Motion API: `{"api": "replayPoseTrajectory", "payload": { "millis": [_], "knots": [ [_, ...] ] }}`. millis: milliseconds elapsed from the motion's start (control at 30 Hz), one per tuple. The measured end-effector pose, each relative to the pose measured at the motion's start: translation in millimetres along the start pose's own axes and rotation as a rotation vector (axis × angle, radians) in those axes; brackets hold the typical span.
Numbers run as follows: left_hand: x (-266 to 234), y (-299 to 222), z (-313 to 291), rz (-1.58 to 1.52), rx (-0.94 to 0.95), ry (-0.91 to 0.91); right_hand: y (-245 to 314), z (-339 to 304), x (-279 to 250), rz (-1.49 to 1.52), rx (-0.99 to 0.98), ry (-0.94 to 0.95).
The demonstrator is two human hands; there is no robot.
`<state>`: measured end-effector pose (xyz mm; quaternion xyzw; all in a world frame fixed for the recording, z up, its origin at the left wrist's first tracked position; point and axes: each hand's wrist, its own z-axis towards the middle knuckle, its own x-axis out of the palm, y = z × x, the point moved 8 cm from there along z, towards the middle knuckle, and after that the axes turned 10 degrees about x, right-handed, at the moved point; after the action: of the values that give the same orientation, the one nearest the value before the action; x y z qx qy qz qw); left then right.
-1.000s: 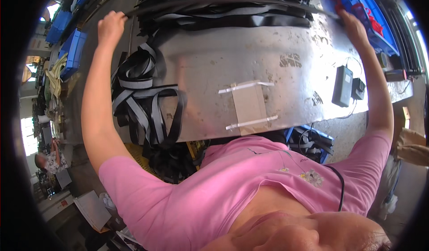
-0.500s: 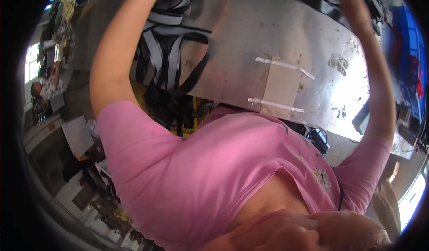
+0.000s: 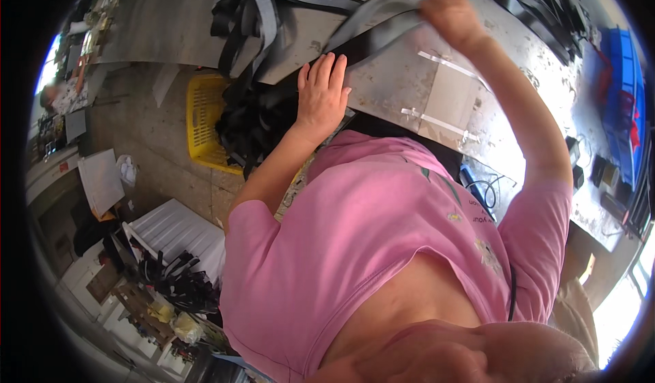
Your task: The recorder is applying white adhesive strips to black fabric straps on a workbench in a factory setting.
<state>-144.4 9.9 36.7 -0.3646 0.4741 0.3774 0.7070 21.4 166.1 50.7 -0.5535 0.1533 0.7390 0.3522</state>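
My left hand (image 3: 321, 96) lies at the table's near edge with its fingers stretched out, against the black strap there. Farther right, over the table, my right hand (image 3: 450, 18) is closed around one end of a black-and-grey webbing strap (image 3: 382, 38). That strap arcs from my right hand back toward my left fingers and is blurred by motion. More grey and black straps (image 3: 263, 15) lie tangled beyond my left hand, and some hang over the edge. Below them, a heap of black straps (image 3: 252, 124) fills a yellow plastic basket (image 3: 198, 120).
The metal table (image 3: 382, 90) has a cardboard piece (image 3: 450, 96) taped to it. A bundle of long straps (image 3: 539, 8) lies at the far right, near a blue bin (image 3: 624, 103). On the left, a white slatted surface (image 3: 181, 229) stands low, with a black strap pile beside it.
My left hand has come back from the far side to the near table edge. My right hand has moved left and nearer, drawing a strap with it. The yellow basket now shows more.
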Motion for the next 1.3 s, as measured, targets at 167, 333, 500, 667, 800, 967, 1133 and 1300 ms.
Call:
{"api": "replayPoseTrajectory", "payload": {
  "millis": [167, 333, 500, 667, 800, 967, 1133, 1300],
  "knots": [
    [21.1, -9.7, 17.8, 0.026, 0.070, -0.012, -111.8, -110.4, -33.3, -0.150, 0.386, 0.167],
    [37.7, -26.1, 61.5, -0.086, 0.177, -0.053, -150.6, -220.7, -56.8, -0.207, 0.639, 0.256],
    [47.4, -61.1, 132.9, -0.190, 0.299, -0.107, -146.1, -268.4, -54.7, -0.164, 0.794, 0.369],
    [87.4, -87.7, 160.9, -0.194, 0.397, 0.024, -104.2, -206.7, -54.0, -0.196, 0.733, 0.318],
    [98.3, -100.4, 163.9, -0.031, 0.446, 0.037, -99.4, -158.6, -24.8, 0.080, 0.838, 0.236],
    [100.2, -97.1, 168.1, 0.003, 0.491, 0.063, -108.6, -162.0, -16.0, 0.371, 0.900, 0.100],
    [111.4, -101.3, 187.9, 0.119, 0.557, 0.087, -92.9, -180.9, -53.7, 0.421, 0.843, -0.015],
    [120.3, -105.7, 196.8, 0.188, 0.514, 0.245, -108.3, -225.8, -80.8, 0.530, 1.110, -0.047]
  ]
}}
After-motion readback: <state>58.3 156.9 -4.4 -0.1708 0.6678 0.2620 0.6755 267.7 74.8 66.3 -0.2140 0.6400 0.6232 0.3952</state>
